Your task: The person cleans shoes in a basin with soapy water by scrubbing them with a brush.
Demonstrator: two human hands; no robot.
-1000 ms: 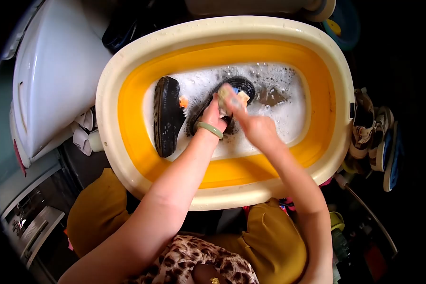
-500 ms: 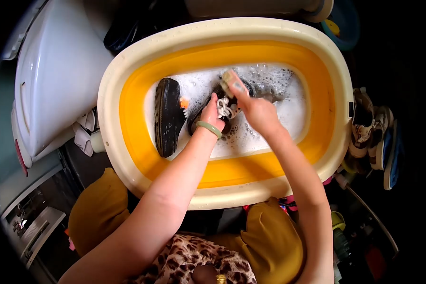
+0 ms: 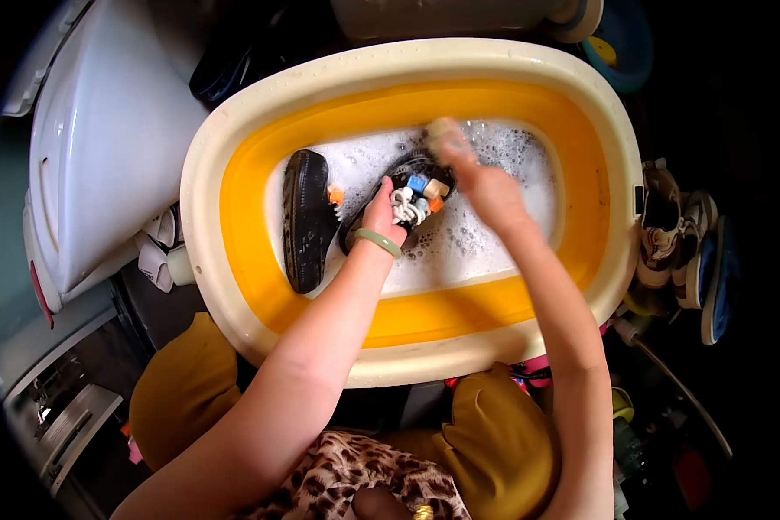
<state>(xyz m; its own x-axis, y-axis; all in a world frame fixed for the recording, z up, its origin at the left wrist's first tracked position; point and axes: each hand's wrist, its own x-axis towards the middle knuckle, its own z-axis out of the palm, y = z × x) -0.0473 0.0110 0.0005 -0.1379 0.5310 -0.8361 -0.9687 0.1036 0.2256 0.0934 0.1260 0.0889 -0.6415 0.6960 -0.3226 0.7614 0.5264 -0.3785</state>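
A black shoe (image 3: 414, 165) with white, blue, beige and orange decorations on top lies in the foamy water. My left hand (image 3: 383, 213), with a green bangle at the wrist, is closed on its side. Beyond the far end of this shoe, my right hand (image 3: 477, 178) grips a pale brush (image 3: 446, 140), smeared by motion. Another black shoe (image 3: 305, 221) rests on its side at the left of the water, its sole edge showing and an orange piece at its right. The underside of the held shoe is hidden.
Around the water is an oval basin (image 3: 626, 147) with a cream rim and yellow walls. A white curved fixture (image 3: 104, 130) stands at the left. Several shoes (image 3: 692, 247) are at the right, with a blue tub (image 3: 633, 56) behind them. A hose (image 3: 680, 381) lies at lower right.
My right hand has moved up and to the right with the brush, away from the shoe's middle, so the decorations now show. My left hand stays on the shoe.
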